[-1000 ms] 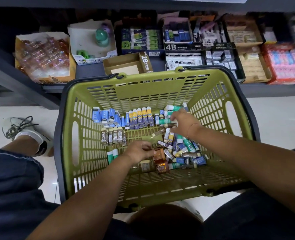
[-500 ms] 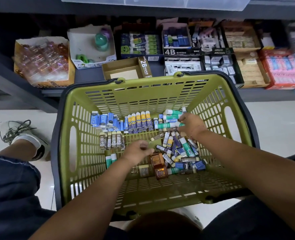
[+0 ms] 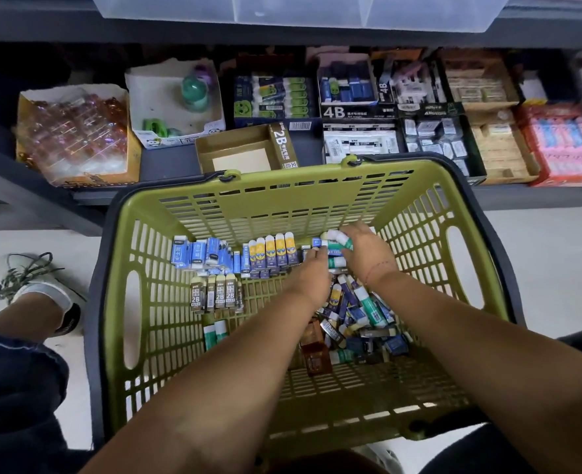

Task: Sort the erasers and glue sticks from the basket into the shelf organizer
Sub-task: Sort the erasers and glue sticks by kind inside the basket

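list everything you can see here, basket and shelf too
basket: one, green with dark rim, centre
blue erasers: one row, blue, basket's far left
yellow-capped sticks: about five, yellow and blue, right of those
2B erasers: four, dark and beige, nearer row
loose pile: many, mixed colours, basket's right
empty box: one, brown, shelf behind basket
stocked boxes: several, mixed, along the shelf
shoe: one, white, floor at left
left hand: one, over the pile
right hand: one, gripping green glue sticks

A stationery shop: shelf [image 3: 166, 165] of boxed erasers [image 3: 361, 145], shopping basket [image 3: 282, 203].
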Demonstrator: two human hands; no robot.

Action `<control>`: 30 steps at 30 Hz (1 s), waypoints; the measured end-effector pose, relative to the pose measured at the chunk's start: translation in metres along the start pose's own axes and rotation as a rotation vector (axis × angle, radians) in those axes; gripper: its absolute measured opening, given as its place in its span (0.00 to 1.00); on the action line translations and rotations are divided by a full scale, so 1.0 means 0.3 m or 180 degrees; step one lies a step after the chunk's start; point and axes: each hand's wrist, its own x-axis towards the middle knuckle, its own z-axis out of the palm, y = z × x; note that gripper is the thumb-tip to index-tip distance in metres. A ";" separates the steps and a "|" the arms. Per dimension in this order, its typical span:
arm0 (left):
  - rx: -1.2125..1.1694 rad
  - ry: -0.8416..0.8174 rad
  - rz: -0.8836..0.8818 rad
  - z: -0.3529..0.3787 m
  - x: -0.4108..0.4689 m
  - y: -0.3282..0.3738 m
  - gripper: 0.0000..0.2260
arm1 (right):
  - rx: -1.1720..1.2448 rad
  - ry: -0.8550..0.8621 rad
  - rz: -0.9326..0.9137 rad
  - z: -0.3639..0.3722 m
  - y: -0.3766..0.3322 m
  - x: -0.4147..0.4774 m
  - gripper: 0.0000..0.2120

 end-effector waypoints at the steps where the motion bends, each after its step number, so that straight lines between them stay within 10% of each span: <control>1: 0.0021 0.0036 -0.0107 0.006 0.010 0.007 0.26 | 0.0007 -0.0055 0.0028 -0.004 0.000 0.007 0.19; 9: 0.0183 0.0038 -0.0500 0.006 0.038 0.009 0.11 | -0.0349 -0.0343 0.0193 -0.059 0.032 0.035 0.21; 26: -0.1022 -0.0414 -0.1178 -0.115 -0.290 -0.275 0.22 | -0.1007 -0.0859 -0.0163 -0.096 0.016 0.014 0.34; 30: -0.1008 -0.0571 -0.1047 -0.122 -0.341 -0.348 0.03 | -0.1079 -0.0866 -0.0164 -0.099 0.003 0.009 0.33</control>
